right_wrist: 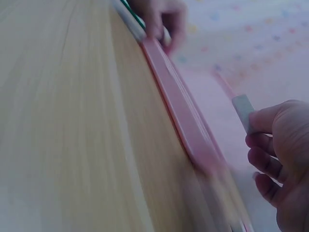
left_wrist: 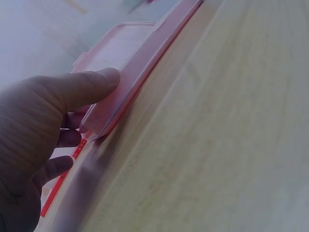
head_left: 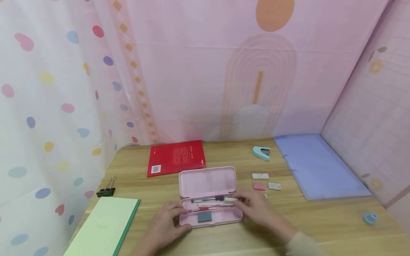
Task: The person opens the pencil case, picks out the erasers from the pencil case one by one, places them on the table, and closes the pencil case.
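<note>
A pink pencil case point(head_left: 207, 179) lies with its lid swung back on the wooden table. My left hand point(head_left: 166, 222) grips its left end, with the thumb on the front wall point(left_wrist: 130, 82) in the left wrist view. Inside are several pens point(head_left: 211, 205) and a dark grey-blue eraser point(head_left: 204, 217) in the front part. Between thumb and fingers, my right hand point(head_left: 256, 207) pinches a pale grey eraser point(right_wrist: 243, 112), held over the right end of the case. The other fingers of the right hand are loosely curled.
Several small erasers point(head_left: 260, 176) lie right of the case, with a mint stapler point(head_left: 261, 153) behind. A red book point(head_left: 176, 158) is at the back and a blue folder point(head_left: 320, 167) at right. At left are a green notebook point(head_left: 102, 225) and a binder clip point(head_left: 106, 192). A small blue object point(head_left: 370, 219) sits far right.
</note>
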`<state>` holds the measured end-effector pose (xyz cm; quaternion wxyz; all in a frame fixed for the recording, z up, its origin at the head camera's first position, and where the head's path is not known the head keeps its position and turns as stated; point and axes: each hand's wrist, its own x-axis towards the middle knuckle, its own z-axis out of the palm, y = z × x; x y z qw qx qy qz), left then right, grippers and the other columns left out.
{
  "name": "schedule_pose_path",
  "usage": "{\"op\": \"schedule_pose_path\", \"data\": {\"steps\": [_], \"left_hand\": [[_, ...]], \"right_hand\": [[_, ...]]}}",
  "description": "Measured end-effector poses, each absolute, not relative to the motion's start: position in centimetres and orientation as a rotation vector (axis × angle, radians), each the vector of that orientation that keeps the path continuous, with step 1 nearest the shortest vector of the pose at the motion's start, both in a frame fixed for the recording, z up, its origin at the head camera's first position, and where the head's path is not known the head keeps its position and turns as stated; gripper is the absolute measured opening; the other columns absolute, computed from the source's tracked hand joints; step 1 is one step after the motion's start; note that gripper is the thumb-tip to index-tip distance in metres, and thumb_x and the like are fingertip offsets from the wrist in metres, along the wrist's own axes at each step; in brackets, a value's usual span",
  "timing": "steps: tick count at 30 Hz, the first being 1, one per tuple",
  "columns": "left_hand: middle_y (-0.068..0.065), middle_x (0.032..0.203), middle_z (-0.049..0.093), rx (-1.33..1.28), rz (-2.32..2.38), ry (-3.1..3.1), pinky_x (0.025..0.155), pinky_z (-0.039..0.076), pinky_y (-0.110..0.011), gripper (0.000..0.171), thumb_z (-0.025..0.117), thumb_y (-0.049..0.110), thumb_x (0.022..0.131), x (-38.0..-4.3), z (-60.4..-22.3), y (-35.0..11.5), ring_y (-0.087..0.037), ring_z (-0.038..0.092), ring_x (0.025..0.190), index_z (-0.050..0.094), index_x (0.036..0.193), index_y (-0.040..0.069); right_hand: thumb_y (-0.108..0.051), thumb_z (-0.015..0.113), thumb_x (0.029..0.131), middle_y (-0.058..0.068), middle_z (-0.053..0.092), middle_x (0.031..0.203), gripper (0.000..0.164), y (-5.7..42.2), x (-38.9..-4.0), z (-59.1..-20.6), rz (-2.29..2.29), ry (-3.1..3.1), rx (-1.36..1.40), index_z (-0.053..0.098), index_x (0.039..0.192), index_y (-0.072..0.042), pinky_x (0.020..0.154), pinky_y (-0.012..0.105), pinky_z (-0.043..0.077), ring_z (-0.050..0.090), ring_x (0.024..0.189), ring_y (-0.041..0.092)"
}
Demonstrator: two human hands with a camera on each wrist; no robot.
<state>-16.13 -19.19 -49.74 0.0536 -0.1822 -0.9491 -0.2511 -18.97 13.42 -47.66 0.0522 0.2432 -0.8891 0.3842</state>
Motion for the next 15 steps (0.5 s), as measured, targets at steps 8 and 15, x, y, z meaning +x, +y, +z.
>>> {"op": "schedule_pose_path", "data": {"steps": [8,15], "left_hand": [[0.013,0.108,0.06,-0.541,-0.758,-2.877,0.08,0.054,-0.027,0.047,0.081,0.052,0.069,-16.3,-49.7,-19.0,-0.003,0.05,0.093,0.074,0.106,0.024],[0.011,0.112,0.061,-0.527,-0.759,-2.888,0.085,0.054,-0.031,0.047,0.081,0.054,0.069,-16.2,-49.8,-19.0,-0.005,0.051,0.097,0.074,0.106,0.026]], "right_hand": [[-0.021,0.068,0.09,-0.01,0.064,0.088,0.014,23.2,-18.0,-48.3,1.092,-2.778,0.379,0.072,0.104,-0.018,0.063,0.023,0.049,0.055,0.073,0.006],[-0.017,0.068,0.09,-0.001,0.068,0.101,0.015,25.9,-18.5,-49.3,0.919,-2.809,0.323,0.073,0.104,-0.013,0.077,0.033,0.053,0.061,0.091,0.015]]}}
